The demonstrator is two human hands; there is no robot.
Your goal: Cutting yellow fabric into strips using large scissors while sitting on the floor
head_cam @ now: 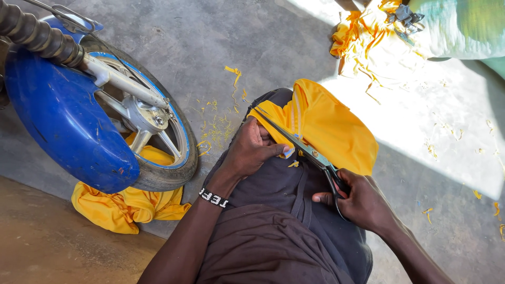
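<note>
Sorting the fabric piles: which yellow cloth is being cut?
The yellow cloth on the lap, held by the left hand against the scissors, not the floor heaps.

Grey concrete floor [252, 47], half in shade, half in bright sun. Directly on it: thin yellow fabric trimmings [215, 126] scattered about, crumpled yellow cloth heap [126, 208] under black rubber motorcycle tyre [168, 176], tangled orange-yellow strip pile [357, 37], pale green bulging sack [463, 26].

Smooth yellow cloth [326, 126], metal scissors [307, 150], glossy blue plastic mudguard [63, 126], rough concrete floor [226, 37].
</note>
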